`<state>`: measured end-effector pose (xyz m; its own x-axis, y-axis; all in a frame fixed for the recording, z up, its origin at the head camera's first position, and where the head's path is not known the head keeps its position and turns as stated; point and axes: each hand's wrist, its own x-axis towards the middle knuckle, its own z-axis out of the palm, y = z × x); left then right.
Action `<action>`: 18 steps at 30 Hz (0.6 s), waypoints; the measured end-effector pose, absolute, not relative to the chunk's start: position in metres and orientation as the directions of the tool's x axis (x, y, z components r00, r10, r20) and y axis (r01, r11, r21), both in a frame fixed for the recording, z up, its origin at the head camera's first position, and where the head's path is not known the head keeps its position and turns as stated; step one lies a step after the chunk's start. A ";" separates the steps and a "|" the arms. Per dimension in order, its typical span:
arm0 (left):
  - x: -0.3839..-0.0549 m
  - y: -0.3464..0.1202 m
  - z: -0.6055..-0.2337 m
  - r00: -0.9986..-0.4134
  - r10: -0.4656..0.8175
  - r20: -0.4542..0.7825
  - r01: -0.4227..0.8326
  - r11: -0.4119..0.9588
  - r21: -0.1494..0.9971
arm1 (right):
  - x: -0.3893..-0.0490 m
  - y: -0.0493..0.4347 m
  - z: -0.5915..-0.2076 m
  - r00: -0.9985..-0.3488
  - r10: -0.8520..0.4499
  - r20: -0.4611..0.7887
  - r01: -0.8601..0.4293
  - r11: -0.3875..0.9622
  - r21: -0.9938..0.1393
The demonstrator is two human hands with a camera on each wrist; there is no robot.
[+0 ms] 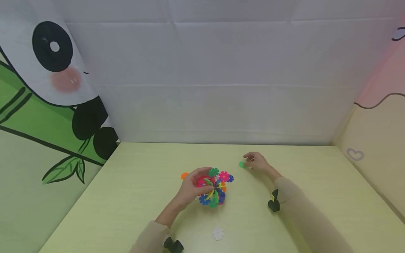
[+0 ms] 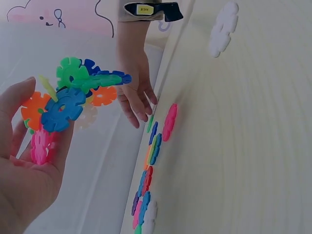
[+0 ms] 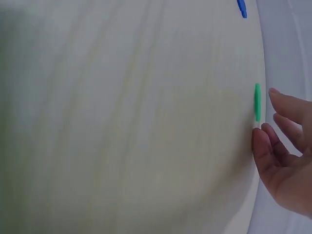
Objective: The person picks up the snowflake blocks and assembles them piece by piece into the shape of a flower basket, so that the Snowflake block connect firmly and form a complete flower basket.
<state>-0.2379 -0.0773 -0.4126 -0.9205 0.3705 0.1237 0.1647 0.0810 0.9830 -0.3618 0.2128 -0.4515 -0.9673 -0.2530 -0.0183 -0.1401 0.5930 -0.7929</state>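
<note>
My left hand (image 1: 193,184) grips a cluster of joined plastic snowflake discs (image 1: 213,201) in green, blue, pink, orange and yellow. In the left wrist view, this cluster (image 2: 63,109) sits between the thumb and fingers, held above the table. Farther right and back, my right hand (image 1: 257,162) reaches down to a loose green snowflake disc (image 1: 242,164) lying on the table. Seen from the right wrist, the fingertips are spread around the near end of the green disc (image 3: 257,103), without closing on it. A blue disc (image 3: 242,9) lies beyond.
A white snowflake disc (image 1: 217,233) lies on the table (image 1: 110,218) near me. An orange disc (image 1: 185,175) shows behind the left hand. In the left wrist view, several loose discs (image 2: 142,195) and a pink one (image 2: 169,123) lie on the tabletop. A white wall (image 1: 221,88) stands behind.
</note>
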 end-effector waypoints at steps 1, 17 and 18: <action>-0.238 -0.077 -0.412 -0.920 0.371 0.126 0.168 0.083 0.982 | -0.364 0.212 -0.455 -0.968 -0.249 -0.036 -0.127 0.606 -0.785; -0.237 -0.076 -0.412 -0.932 0.342 0.121 0.157 0.078 0.985 | -0.346 0.206 -0.445 -0.944 -0.330 0.025 -0.254 0.675 -0.693; -0.237 -0.076 -0.411 -0.933 0.339 0.123 0.157 0.076 0.985 | -0.341 0.206 -0.441 -0.941 -0.338 0.027 -0.256 0.658 -0.708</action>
